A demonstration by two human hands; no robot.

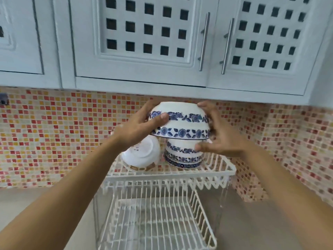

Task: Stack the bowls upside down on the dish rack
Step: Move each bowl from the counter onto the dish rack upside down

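A blue-and-white bowl (pixel 180 121), turned mouth down, hangs just above a stack of matching bowls (pixel 183 156) on the upper tier of a white wire dish rack (pixel 216 170). Its rim sits level and roughly centred over the pile, a position that appears chosen so it can drop squarely over the bowl beneath and drain. Whether the rim already touches the stack cannot be told from this angle.

The person's left hand (pixel 138 130) clasps the bowl's left flank, thumb pressed on the upper floral band, fingers (pixel 153 105) wrapped behind. The right hand (pixel 219 138) cups the opposite side, fingertips at the bowl's base and thumb lying low against the stack, seemingly steadying the pile while the new bowl is guided on. Both hands are closed on the bowl, a two-sided hold that keeps heavy, possibly wet crockery from tilting.

Beside the stack, a plain white bowl (pixel 142 154) leans on its side against the rack's upper shelf, not yet stacked; it looks to be the next candidate. The rack's lower tier (pixel 153 222) holds nothing visible. Behind stands a wall of red and orange mosaic tile (pixel 54 132), with pale lattice-front cabinets (pixel 144 33) close overhead, leaving limited headroom above the rising pile.
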